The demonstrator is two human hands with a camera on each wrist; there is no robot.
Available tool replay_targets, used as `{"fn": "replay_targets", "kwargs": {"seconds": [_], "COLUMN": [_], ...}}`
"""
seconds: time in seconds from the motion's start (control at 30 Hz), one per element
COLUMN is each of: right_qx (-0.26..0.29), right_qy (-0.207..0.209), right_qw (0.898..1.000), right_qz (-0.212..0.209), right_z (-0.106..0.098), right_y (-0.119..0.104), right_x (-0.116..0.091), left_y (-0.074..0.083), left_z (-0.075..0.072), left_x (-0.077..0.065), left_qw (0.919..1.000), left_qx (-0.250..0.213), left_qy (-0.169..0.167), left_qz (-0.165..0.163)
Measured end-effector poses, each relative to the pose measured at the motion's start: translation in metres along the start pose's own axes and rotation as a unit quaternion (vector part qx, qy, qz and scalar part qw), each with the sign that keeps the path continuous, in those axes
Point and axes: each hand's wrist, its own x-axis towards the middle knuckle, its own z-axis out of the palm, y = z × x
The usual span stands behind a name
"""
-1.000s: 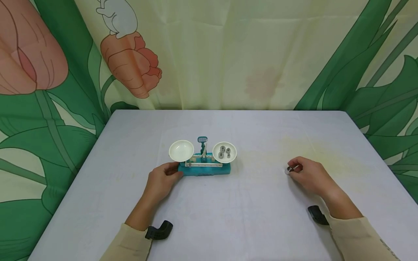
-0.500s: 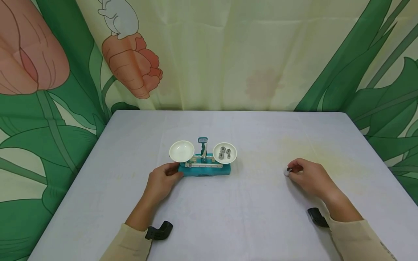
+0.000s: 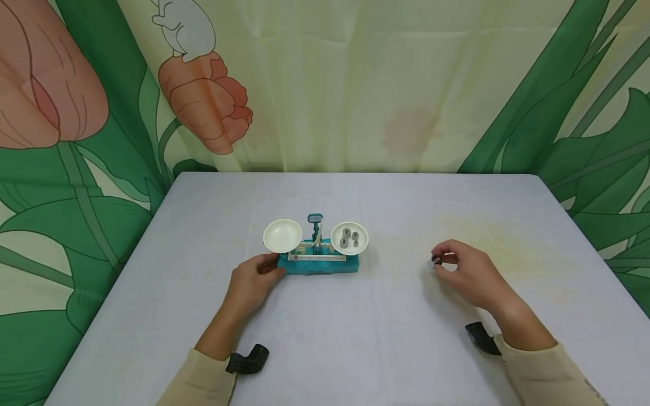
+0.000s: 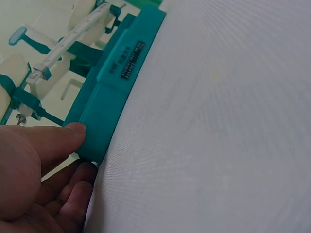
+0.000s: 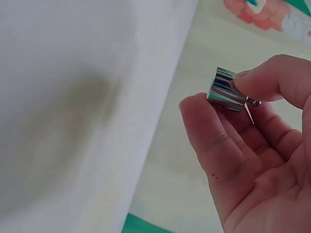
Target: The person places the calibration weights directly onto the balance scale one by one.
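A teal balance scale with two white pans stands on the white table. My left hand grips the left end of its base. In the left wrist view the thumb lies on the base's top edge, and the fingers curl at its end. To the right of the scale, my right hand pinches a small shiny metal weight between thumb and forefinger, above the cloth. Several metal weights stand in the right pan; the left pan holds nothing.
A white cloth covers the table. Behind it hangs a printed curtain with leaves, a tulip and a carrot. A black wrist device sits at the left cuff, another device at the right one.
My right hand has lifted the metal weight from the cloth and moved a little left with it. The left hand and the scale stay in place.
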Motion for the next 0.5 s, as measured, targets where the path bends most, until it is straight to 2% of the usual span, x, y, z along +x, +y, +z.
{"fn": "replay_targets", "kwargs": {"seconds": [0.27, 0.5], "right_qx": [0.004, 0.042], "right_qy": [0.014, 0.02], "right_qw": [0.999, 0.996], "right_qz": [-0.037, -0.077], "right_z": [0.006, 0.011], "right_y": [-0.026, -0.048], "right_x": [0.003, 0.007], "left_y": [0.0, -0.001], "left_z": [0.0, 0.0], "left_x": [0.0, 0.0], "left_qw": [1.0, 1.0], "left_qx": [0.002, -0.003], "left_qy": [0.003, 0.002], "left_qz": [0.003, 0.005]}}
